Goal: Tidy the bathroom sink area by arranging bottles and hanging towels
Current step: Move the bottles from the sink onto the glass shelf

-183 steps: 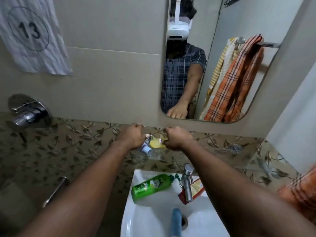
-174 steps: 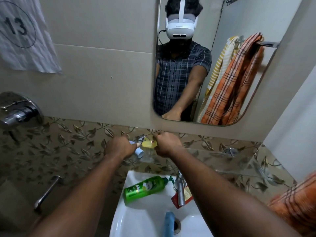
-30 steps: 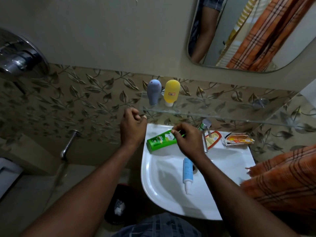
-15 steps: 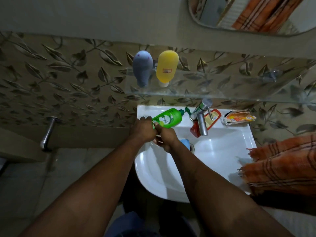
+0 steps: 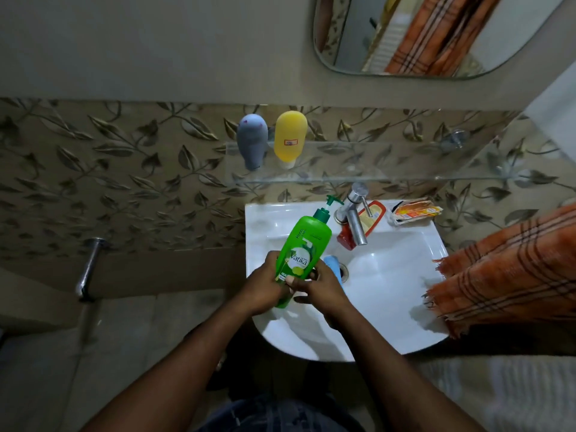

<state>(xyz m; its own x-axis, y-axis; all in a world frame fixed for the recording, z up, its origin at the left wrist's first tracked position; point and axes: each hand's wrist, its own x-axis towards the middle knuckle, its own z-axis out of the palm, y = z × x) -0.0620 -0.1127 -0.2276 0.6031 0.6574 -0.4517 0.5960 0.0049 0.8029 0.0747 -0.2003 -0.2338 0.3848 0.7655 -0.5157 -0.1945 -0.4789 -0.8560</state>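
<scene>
On the clear glass shelf (image 5: 343,177), a grey squeeze bottle (image 5: 252,141) and a yellow squeeze bottle (image 5: 290,138) stood cap-down, side by side. Below them, over the white ceramic sink (image 5: 389,275), the left hand (image 5: 265,289) curled its fingers round the lower end of the green plastic pump bottle (image 5: 304,251), pump toward the wall. The right hand (image 5: 322,291) gripped the same end from the other side. A blue tube (image 5: 332,265) lay in the basin just behind it. An orange checked towel (image 5: 511,269) draped over the sink's right rim.

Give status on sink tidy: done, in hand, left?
Done: grey bottle and yellow bottle stand on the glass shelf. In hand: left hand and right hand grip the green pump bottle. Left: blue tube in the sink, red pouch and packet by the tap, orange towel unhung.
</scene>
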